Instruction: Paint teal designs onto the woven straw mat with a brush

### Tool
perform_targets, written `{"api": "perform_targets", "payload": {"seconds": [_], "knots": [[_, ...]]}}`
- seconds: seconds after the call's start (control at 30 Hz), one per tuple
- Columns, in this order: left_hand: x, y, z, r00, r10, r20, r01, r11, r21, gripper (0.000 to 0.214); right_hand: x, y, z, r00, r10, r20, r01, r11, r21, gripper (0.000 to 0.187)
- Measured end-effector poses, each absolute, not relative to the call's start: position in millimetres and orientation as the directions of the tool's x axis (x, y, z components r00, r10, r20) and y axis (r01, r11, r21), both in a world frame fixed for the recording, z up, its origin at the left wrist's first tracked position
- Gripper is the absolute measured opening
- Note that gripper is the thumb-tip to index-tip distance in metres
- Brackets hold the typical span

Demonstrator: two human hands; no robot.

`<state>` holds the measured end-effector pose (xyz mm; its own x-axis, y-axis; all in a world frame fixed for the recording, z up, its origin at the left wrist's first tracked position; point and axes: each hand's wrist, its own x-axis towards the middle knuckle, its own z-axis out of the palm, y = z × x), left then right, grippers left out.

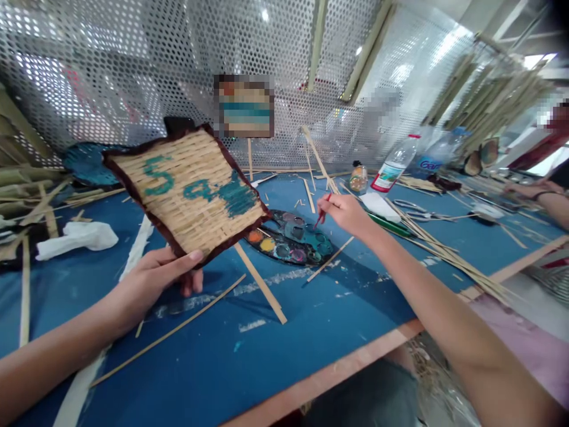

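Observation:
My left hand (153, 274) grips the lower edge of a woven bamboo panel (195, 204), thumb in front and fingers behind. The panel has a dark brown border and is tilted above the table. Teal letters and a smeared teal patch mark its face. Closed around a red paintbrush (320, 214), my right hand (342, 212) is over the paint palette (284, 254). The brush tip points down at the teal paint; whether it touches cannot be made out. Orange, yellow, purple and teal paints sit in the dark palette's wells.
Bamboo strips (262, 284) lie scattered over the blue table (284, 367). A red-capped bottle (395, 163), a small jar (358, 178) and scissors (413, 209) are at the back right. A crumpled tissue (77, 238) lies left. Another person's arm (544, 193) rests at far right.

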<state>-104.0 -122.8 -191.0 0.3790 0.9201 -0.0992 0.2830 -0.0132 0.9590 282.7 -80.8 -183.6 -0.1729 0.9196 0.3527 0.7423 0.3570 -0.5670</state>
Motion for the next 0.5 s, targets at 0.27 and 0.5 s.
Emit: {"api": "perform_targets", "payload": {"seconds": [0.27, 0.5], "knots": [[-103.3, -124.7, -189.1, 0.387, 0.916, -0.109, 0.269, 0.001, 0.963, 0.036, 278.5, -86.2, -180.3, -0.174, 0.922, 0.347, 0.757, 0.350, -0.552, 0.045], [-101.7, -126.8, -186.3, 0.372, 0.921, -0.116, 0.273, 0.011, 0.962, 0.036, 286.5, -96.4, -169.8, -0.205, 0.922, 0.329, 0.745, 0.365, -0.558, 0.046]]}}
